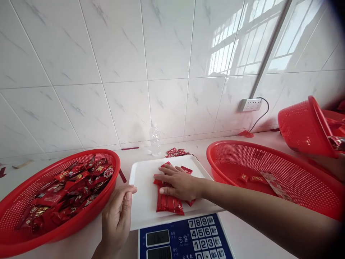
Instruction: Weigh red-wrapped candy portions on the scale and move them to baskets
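Observation:
My left hand (118,216) pinches the left rim of a white tray (142,187), thumb on top. The tray sits tilted on a blue digital scale (180,239) with a keypad at the front. My right hand (178,181) reaches in from the right and lies palm down, fingers stretched out, over several red packets (169,207) in the tray. The hand partly hides these packets, and whether the fingers grip any of them is hard to see.
At left stands a red basket (114,172) full of red wrapped packets. Another red basket (215,151) at right holds a few packets. Beyond it a person's hand (332,165) is under a tilted red basket (295,124). A clear bottle (155,140) stands near the tiled wall.

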`<state>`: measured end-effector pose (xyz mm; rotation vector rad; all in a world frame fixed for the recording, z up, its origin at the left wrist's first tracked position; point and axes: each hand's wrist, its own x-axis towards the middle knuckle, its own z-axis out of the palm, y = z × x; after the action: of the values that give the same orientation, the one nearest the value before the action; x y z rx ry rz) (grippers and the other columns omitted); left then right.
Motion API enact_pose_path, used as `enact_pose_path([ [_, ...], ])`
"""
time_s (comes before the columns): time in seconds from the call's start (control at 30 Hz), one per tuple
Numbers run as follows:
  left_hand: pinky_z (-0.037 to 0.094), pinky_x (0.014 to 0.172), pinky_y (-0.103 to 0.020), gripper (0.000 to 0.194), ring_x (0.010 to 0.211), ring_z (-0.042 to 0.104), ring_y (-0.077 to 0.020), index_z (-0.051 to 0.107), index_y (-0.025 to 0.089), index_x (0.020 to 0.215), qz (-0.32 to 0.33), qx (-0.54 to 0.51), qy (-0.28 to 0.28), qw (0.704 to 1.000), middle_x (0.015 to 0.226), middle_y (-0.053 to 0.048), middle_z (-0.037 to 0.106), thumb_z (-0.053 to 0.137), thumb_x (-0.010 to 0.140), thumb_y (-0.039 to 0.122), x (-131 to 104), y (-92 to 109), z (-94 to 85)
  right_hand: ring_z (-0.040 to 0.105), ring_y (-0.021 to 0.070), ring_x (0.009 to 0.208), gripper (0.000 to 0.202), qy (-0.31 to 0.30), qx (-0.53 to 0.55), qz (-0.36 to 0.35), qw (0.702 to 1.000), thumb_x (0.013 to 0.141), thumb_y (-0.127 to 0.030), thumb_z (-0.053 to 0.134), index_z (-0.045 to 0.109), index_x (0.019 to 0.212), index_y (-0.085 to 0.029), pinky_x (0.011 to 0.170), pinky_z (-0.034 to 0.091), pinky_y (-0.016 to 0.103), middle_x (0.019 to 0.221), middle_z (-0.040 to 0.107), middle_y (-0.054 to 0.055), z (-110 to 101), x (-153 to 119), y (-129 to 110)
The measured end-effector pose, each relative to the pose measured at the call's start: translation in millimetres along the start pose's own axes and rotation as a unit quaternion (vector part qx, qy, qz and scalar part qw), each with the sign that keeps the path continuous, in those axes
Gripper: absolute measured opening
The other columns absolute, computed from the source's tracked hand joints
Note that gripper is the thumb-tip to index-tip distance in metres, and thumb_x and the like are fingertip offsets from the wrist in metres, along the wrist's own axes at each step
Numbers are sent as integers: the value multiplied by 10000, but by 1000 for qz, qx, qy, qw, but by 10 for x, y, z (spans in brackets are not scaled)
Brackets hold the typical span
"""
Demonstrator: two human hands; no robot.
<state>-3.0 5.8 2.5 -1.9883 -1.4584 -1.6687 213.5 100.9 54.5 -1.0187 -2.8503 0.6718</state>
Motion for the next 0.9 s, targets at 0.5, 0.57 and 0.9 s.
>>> enact_pose_path([
  [0.5, 552, 724, -252, 192, 803, 684, -169, 638, 195, 921, -2, 2, -10, 1000, 852, -40, 709, 447, 917, 215, 1, 9, -13, 440, 245, 1268, 421, 100, -12, 43, 994, 936, -385, 409, 562, 1281, -198, 1054, 360, 392, 1360, 517, 92, -80, -224, 173],
  [0.57, 551, 722, -252, 190, 801, 683, -169, 639, 195, 916, 1, 2, -11, 1000, 846, -40, 708, 449, 916, 215, 2, 8, -9, 475, 278, 1231, 420, 104, -12, 87, 991, 926, -354, 401, 568, 1274, -190, 1010, 399, 429, 1354, 519, 115, -127, -284, 271],
  [0.9, 550, 728, -234, 206, 800, 684, -158, 645, 186, 895, -3, 13, -10, 1000, 846, -45, 707, 445, 922, 224, 14, 10, 3, 579, 280, 1040, 427, 129, 20, 138, 982, 780, -232, 583, 586, 1205, -194, 878, 476, 427, 1191, 579, 131, -109, -333, 480],
])
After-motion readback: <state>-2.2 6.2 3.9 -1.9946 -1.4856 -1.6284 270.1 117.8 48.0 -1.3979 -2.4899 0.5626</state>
